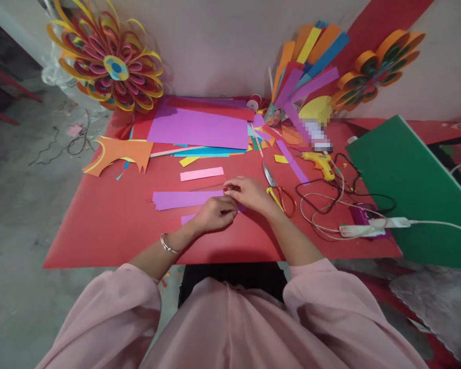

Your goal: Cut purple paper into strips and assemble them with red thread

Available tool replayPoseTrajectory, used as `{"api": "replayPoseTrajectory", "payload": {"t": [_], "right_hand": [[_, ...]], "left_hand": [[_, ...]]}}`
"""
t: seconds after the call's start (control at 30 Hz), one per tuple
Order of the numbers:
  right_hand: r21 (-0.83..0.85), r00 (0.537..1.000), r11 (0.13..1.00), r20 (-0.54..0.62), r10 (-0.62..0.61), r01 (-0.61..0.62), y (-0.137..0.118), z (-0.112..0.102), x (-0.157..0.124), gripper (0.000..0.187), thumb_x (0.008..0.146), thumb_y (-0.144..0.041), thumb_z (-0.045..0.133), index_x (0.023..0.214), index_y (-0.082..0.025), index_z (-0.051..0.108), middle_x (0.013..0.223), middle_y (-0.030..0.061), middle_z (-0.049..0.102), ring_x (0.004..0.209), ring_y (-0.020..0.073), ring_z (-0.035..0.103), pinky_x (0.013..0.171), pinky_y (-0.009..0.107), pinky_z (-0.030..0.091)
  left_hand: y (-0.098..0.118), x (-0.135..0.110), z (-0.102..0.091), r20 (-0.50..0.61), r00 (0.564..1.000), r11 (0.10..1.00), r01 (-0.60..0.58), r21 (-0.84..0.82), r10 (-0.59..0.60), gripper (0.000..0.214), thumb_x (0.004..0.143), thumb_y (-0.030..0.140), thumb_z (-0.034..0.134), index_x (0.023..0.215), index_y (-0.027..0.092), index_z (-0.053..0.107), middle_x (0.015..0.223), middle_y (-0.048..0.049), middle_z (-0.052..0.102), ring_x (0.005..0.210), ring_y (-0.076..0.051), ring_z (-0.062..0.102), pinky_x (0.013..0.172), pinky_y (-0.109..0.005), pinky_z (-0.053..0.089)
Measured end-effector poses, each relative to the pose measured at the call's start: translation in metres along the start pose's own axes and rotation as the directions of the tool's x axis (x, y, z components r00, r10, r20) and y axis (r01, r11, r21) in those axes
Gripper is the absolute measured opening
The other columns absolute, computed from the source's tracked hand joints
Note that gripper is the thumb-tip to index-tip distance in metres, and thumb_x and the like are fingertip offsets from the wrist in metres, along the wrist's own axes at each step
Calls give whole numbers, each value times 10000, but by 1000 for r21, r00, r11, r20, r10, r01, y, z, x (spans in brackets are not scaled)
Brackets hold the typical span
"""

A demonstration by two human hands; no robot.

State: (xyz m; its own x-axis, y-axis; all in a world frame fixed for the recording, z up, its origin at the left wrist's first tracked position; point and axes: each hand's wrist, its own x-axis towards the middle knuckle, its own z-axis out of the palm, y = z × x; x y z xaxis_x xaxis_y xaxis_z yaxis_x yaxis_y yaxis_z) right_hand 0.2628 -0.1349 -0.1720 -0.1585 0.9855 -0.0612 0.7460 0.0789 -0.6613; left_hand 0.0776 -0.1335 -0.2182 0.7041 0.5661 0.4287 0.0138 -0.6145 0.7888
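Note:
My left hand (217, 212) is closed at the right end of a stack of purple paper strips (188, 200), its fingers curled. Close against it, my right hand (248, 193) has its thumb and fingers bent together over the same end. Whatever the fingertips hold is hidden. A pink paper strip (202, 174) lies just beyond the stack, and a short purple piece (188, 219) shows on the near side, partly under my left forearm. To the right of my right hand rest scissors (276, 192) with yellow and red handles.
Purple sheets (200, 123) and an orange cut-out (123, 154) lie on the red table (111, 220). A yellow glue gun (319, 164), tangled cables and a white power strip (363, 229) occupy the right side. Paper flowers (117, 69) and a green board (415, 189) stand around.

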Motion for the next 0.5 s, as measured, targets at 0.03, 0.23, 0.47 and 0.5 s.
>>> {"api": "replayPoseTrajectory", "payload": {"t": [0.03,0.23,0.47,0.5], "right_hand": [[-2,1000,1000,13,-20,20,-2,4,-1,194,909,-192,718,1074,-231,811,1047,25,800,957,192,720,843,294,489],[-83,999,996,4,-41,42,-8,6,10,121,906,-255,781,1021,-229,806,1024,25,774,913,185,696,772,290,432],[-122,999,992,-41,-25,20,-17,-5,-2,208,1013,-357,666,1117,-241,805,1123,48,788,1010,205,708,865,301,469],[-115,998,993,-52,-18,12,-14,-9,-7,229,1030,-357,636,1146,-246,799,1159,49,790,1046,208,711,900,304,478]], "left_hand": [[0,0,0,0,1000,1000,-4,-6,4,224,841,73,583,713,183,730,798,-60,760,748,-165,715,701,-277,562],[-1,-3,-1,43,999,1000,21,-13,-20,199,829,111,604,714,194,744,824,-68,795,771,-187,749,721,-297,595],[3,-1,-5,25,1000,1000,15,-6,-15,186,847,113,623,767,184,774,849,-72,807,751,-175,749,684,-278,583],[4,0,-5,30,999,1000,16,-14,-15,186,851,121,625,750,182,769,854,-78,807,760,-177,751,685,-278,582]]}}
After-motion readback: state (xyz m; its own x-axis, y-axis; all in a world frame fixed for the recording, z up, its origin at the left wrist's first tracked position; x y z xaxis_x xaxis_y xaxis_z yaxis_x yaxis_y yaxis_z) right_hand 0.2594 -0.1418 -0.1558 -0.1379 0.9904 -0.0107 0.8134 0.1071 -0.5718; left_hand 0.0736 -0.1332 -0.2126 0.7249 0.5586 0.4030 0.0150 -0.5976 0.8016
